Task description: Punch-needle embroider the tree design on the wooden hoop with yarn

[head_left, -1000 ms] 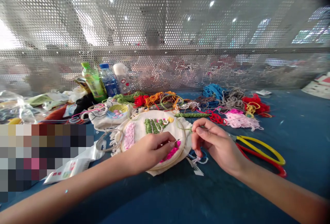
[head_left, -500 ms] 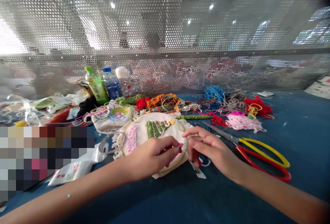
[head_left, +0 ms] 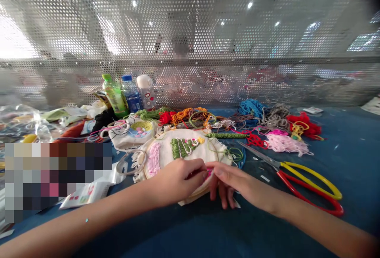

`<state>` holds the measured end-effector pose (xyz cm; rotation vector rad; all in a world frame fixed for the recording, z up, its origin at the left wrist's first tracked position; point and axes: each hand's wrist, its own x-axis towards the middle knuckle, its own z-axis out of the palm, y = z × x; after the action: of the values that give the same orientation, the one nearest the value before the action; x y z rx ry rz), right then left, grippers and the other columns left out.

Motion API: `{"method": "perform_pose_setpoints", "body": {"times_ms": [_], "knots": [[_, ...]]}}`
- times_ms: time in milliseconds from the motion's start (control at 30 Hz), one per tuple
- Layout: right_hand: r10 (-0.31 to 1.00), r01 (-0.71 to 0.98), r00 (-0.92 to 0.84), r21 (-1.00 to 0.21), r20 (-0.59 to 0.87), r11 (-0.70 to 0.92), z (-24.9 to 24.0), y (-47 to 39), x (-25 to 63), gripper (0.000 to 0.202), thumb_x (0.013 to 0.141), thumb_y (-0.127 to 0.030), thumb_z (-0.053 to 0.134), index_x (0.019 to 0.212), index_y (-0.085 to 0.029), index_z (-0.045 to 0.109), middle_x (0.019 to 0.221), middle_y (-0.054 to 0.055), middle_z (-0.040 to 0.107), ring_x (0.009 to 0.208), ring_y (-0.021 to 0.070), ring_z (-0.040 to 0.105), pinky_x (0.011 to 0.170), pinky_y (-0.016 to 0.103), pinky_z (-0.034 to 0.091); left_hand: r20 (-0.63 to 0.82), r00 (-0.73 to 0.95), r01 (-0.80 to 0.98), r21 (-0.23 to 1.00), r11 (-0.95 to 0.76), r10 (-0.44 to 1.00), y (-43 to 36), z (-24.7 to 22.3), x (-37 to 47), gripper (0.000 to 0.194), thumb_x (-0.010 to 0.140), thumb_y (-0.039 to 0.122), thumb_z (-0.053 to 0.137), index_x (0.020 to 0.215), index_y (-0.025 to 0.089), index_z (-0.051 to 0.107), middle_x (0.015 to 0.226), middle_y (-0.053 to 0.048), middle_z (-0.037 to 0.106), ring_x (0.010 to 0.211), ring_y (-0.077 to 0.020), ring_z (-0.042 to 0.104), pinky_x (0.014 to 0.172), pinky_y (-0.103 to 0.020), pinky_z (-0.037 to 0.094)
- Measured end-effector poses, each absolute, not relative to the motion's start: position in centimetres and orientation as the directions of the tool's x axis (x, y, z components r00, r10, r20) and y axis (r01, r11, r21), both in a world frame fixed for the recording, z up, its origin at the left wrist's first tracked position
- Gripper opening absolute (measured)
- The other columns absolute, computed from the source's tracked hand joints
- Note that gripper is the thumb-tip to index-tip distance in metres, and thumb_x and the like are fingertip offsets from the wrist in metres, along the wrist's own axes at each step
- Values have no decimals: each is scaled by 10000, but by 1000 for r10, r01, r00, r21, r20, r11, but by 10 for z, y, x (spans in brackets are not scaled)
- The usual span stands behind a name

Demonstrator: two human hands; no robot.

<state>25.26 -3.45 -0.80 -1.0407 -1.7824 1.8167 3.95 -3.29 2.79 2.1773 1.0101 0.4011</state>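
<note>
The embroidery hoop (head_left: 168, 145) lies mid-scene on the bench (head_left: 178, 236). At its near right side, my left hand (head_left: 181, 179) curls, my right hand (head_left: 245, 184) half opens; I cannot tell what either grips.

The head camera looks forward and down from close over the table (head_left: 344, 147), facing the far perforated panel (head_left: 208, 44).

White embroidery cloth (head_left: 166, 150); red-yellow scissor handles (head_left: 335, 195).
</note>
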Motion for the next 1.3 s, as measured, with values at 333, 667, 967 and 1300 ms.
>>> {"method": "perform_pose_setpoints", "body": {"times_ms": [333,667,967,1300], "knots": [[732,607,-548,-409,405,681,35,-32,278,219,961,-313,466,1080,-210,618,1121,73,636,1075,219,558,943,370,408,-27,631,644,575,-504,775,-28,26,35,233,922,229,427,694,198,464,569,58,416,520,-95,365,511,-232,274],[673,619,-678,-265,295,739,18,-18,286,192,980,-267,437,928,-207,613,853,22,669,771,169,620,691,296,418,-32,593,704,507,-498,805,-26,32,36,236,924,239,425,696,196,472,565,51,430,522,-95,385,506,-225,281],[597,532,-744,-275,298,801,8,-34,265,253,1005,-241,376,964,-184,619,839,35,658,750,164,628,640,275,405,-23,686,670,409,-619,727,-34,24,40,213,928,239,425,777,185,565,613,15,568,512,-99,461,494,-232,273],[780,747,-613,-229,127,625,15,-15,282,254,989,-278,402,867,-222,618,812,18,706,742,191,665,631,279,388,51,621,768,156,-621,782,-18,10,31,281,962,306,360,813,205,576,594,-4,585,528,-147,533,501,-264,273]]}}
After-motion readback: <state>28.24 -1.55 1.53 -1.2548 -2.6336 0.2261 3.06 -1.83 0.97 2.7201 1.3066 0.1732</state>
